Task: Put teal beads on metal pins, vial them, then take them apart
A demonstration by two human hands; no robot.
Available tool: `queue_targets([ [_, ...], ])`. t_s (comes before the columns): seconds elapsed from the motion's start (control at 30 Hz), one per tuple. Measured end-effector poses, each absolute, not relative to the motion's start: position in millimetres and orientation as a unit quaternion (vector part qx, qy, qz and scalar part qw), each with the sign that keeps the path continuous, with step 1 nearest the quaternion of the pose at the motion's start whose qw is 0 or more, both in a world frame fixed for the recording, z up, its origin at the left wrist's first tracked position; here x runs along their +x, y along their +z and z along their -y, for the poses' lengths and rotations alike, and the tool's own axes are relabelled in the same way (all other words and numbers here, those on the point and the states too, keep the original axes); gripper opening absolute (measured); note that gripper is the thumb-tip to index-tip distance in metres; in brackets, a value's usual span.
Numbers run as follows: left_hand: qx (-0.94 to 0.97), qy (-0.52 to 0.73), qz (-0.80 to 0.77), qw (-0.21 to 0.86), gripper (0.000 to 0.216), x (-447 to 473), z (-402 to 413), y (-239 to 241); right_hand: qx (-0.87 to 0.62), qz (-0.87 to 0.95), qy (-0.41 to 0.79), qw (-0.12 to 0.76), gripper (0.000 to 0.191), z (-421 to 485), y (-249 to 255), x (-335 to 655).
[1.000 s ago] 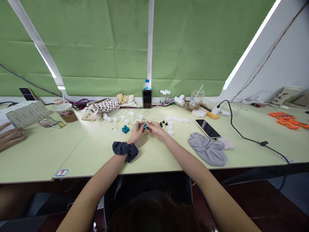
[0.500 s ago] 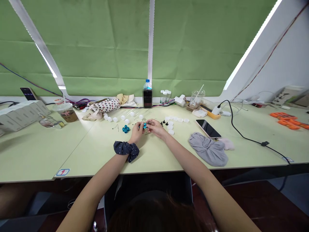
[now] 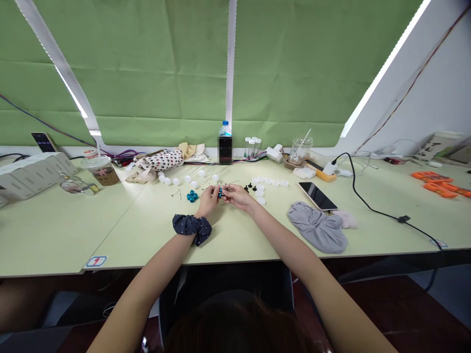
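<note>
Between my two hands is a small shiny blue piece [image 3: 220, 192], mostly covered by fingers, so its exact kind is unclear. My left hand [image 3: 208, 200] is closed on its left side, a dark dotted scrunchie [image 3: 192, 228] round the wrist. From the right, my right hand [image 3: 237, 195] pinches at the same piece with thumb and fingers. A cluster of shiny blue balls [image 3: 192, 196] lies left of my left hand. Small black parts [image 3: 254, 188] stand just beyond my right hand, beside white round caps [image 3: 260, 201]. Thin bent wires [image 3: 177, 194] lie at the left.
Capped clear tubes [image 3: 252, 147] and a water bottle [image 3: 225, 142] stand at the back. A phone [image 3: 318, 196] and grey cloth [image 3: 317, 226] lie to the right, near a black cable [image 3: 379, 212]. Drink cups [image 3: 105, 172] and boxes [image 3: 33, 174] stand left; orange tools [image 3: 439, 184] lie far right.
The blue piece has turned slightly between my fingers and shows less of its surface. My hands have stayed in nearly the same place, with only small finger movements.
</note>
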State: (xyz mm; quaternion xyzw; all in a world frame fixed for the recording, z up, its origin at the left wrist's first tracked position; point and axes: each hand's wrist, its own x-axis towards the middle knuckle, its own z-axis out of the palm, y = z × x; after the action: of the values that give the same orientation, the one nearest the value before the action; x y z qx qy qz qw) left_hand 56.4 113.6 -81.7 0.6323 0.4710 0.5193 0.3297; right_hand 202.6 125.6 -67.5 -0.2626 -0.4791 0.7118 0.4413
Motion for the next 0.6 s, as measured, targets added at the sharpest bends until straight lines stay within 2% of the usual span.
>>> queue_targets([
  [0.1,0.613,0.514,-0.475,0.366,0.045,56.4,-113.9,-81.2,-0.250,0.482,0.715,0.440,0.037,-123.6,-66.7,199.8],
  [0.23,0.601,0.534,-0.396,0.444,0.039,61.8,-110.8,-76.5,-0.227,0.471,0.719,0.458,0.036,-127.8,-67.5,202.7],
  [0.37,0.611,0.542,-0.376,0.438,0.037,62.7,-112.1,-77.1,-0.237,0.469,0.713,0.464,0.037,-131.2,-69.3,206.0],
  [0.6,0.575,0.521,-0.473,0.417,0.037,54.4,-117.9,-79.9,-0.237,0.574,0.653,0.433,0.037,-119.5,-68.1,196.0],
])
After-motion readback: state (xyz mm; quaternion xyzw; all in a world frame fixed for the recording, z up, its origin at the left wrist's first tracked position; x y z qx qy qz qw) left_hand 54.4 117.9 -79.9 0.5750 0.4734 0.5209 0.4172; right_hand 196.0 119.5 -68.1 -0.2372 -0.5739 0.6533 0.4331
